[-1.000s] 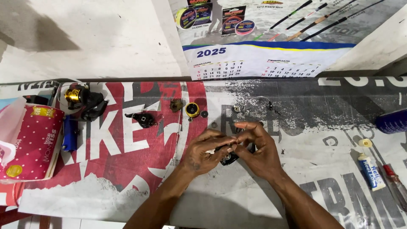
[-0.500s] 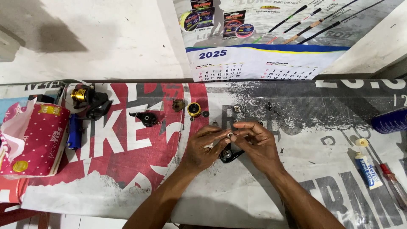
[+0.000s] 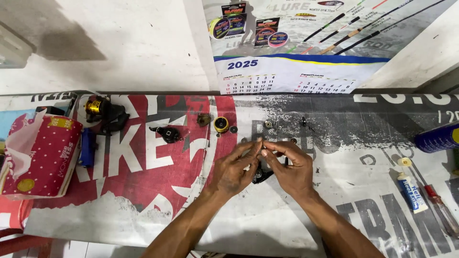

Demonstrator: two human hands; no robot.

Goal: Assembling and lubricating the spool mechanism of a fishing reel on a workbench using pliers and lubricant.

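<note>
Printed banner cloth [image 3: 143, 191] in red, white and grey covered the workbench, with a white wall and a hanging calendar [image 3: 287, 76] behind it. Both hands met over the middle of the cloth. The left hand [image 3: 232, 169] had its thumb and forefinger pinched together at the tips, and the right hand [image 3: 291, 167] did the same, so the fingertips of the two hands touched around something too small to make out. Under the hands, between the palms, lay a small black reel part [image 3: 262, 176], resting on the cloth and partly hidden. Just beyond the fingers sat a gold spool [image 3: 221, 124], a dark brown fitting [image 3: 203, 119] and several tiny loose pieces. Further to the left lay a black handle piece [image 3: 166, 134] and a fishing reel [image 3: 103, 112] with a gold spool, then a red dotted tissue pack [image 3: 40, 155] at the edge. To the right lay a small white and blue tube [image 3: 412, 192], a screwdriver [image 3: 442, 212] beside it and a blue can [image 3: 437, 137].
</note>
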